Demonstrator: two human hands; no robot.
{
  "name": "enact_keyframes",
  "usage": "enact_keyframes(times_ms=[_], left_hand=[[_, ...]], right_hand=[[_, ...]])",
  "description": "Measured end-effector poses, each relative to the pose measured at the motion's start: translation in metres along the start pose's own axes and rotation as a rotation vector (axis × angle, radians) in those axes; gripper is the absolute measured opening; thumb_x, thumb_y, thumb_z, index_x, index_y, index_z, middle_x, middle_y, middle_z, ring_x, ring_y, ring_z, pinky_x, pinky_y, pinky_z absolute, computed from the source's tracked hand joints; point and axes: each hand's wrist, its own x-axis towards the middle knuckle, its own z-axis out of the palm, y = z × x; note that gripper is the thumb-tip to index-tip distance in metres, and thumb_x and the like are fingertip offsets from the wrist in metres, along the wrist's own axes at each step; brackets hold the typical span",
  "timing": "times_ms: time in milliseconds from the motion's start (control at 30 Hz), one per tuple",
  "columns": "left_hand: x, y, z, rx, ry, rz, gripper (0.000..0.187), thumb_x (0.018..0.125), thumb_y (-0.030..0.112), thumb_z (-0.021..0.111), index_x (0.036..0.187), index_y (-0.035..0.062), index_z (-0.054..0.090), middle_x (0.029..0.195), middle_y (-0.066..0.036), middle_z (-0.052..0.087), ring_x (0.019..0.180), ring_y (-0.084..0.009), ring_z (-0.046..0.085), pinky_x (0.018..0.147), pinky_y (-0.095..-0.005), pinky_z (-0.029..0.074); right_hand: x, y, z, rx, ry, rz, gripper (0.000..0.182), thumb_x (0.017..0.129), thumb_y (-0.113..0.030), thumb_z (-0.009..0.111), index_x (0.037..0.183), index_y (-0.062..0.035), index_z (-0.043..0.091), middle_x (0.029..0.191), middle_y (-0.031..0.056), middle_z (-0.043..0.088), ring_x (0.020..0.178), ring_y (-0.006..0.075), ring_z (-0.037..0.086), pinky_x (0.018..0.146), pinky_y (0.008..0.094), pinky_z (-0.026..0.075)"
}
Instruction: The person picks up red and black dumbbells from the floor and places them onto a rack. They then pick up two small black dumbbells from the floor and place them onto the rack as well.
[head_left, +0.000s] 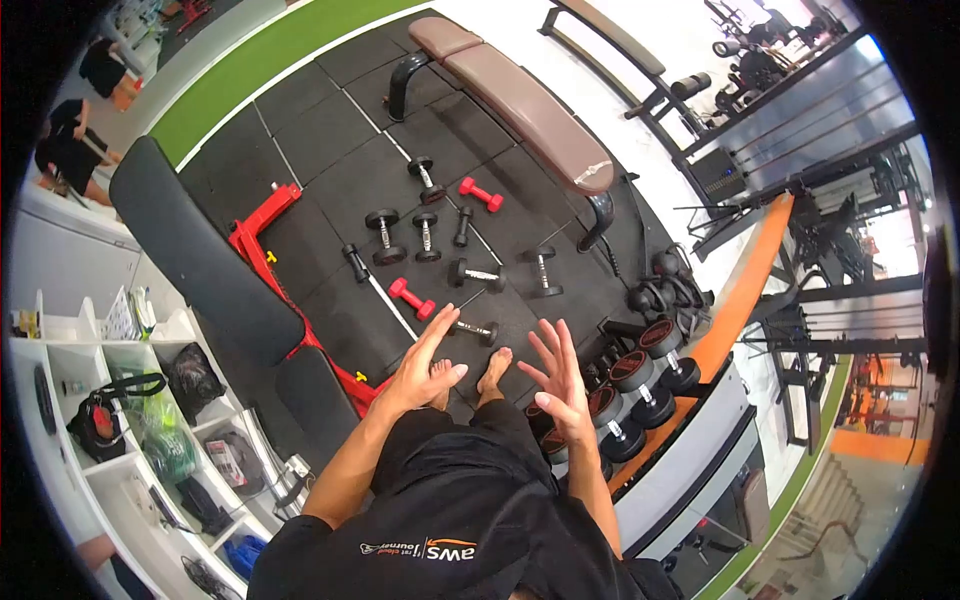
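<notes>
The dumbbell rack (700, 350) is partly cut off behind the right hand (560, 375). Both hands are spread open, empty, touching nothing. The left hand (425, 365) hovers nearest a black dumbbell (474, 328) on the floor mat (330, 190), beside a red dumbbell (412, 298).

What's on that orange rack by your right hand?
The orange rack holds a row of black dumbbells with red-ringed ends. The right hand, open and empty, and its forearm cover the nearest ones, so the row's end can't be seen.
</notes>
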Motion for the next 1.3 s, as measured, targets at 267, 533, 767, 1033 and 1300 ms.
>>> enact_keyframes(times_ms=[267, 533, 767, 1033, 1300], left_hand=[[0.027, 0.009, 0.022, 0.029, 0.198, -0.076, 0.080, 0.083, 0.023, 0.069, 0.150, 0.0038, 0.030, 0.156, -0.018, 0.029, 0.144, -0.0311, 0.029, 0.113, -0.0430, 0.029], [0.042, 0.012, 0.048, 0.055, 0.386, -0.115, 0.080, 0.084, 0.021, 0.070, 0.151, 0.0063, 0.030, 0.157, -0.016, 0.029, 0.144, -0.0300, 0.032, 0.110, -0.0446, 0.034], [0.043, 0.008, 0.054, 0.069, 0.493, -0.173, 0.079, 0.085, 0.022, 0.070, 0.151, 0.0051, 0.030, 0.158, -0.017, 0.027, 0.144, -0.0305, 0.030, 0.109, -0.0447, 0.035], [0.066, -0.013, 0.014, 0.013, 0.554, -0.165, 0.078, 0.084, 0.015, 0.069, 0.150, 0.0015, 0.030, 0.156, -0.018, 0.029, 0.145, -0.0306, 0.028, 0.114, -0.0408, 0.029], [0.072, -0.044, -0.044, -0.050, 0.596, -0.144, 0.076, 0.084, 0.012, 0.067, 0.148, -0.0022, 0.030, 0.155, -0.021, 0.031, 0.145, -0.0314, 0.028, 0.117, -0.0418, 0.024]], right_hand=[[0.047, -0.018, -0.055, -0.020, -0.163, 0.017, 0.110, 0.072, -0.026, 0.075, 0.157, -0.0116, 0.008, 0.160, 0.0179, 0.016, 0.146, 0.0357, 0.021, 0.110, 0.0515, 0.032], [0.095, -0.027, -0.099, 0.025, -0.319, 0.081, 0.104, 0.075, -0.021, 0.073, 0.157, -0.0103, 0.009, 0.160, 0.0167, 0.018, 0.147, 0.0329, 0.022, 0.112, 0.0492, 0.031], [0.144, -0.022, -0.101, 0.014, -0.426, 0.160, 0.101, 0.077, -0.026, 0.071, 0.156, -0.0097, 0.011, 0.159, 0.0186, 0.020, 0.146, 0.0345, 0.024, 0.111, 0.0492, 0.033], [0.201, -0.019, -0.060, -0.005, -0.440, 0.187, 0.097, 0.078, -0.026, 0.069, 0.156, -0.0087, 0.013, 0.158, 0.0191, 0.021, 0.145, 0.0346, 0.025, 0.110, 0.0488, 0.034], [0.241, -0.002, -0.022, -0.105, -0.399, 0.249, 0.094, 0.081, -0.026, 0.068, 0.156, -0.0082, 0.015, 0.158, 0.0183, 0.021, 0.145, 0.0352, 0.024, 0.110, 0.0514, 0.033]])
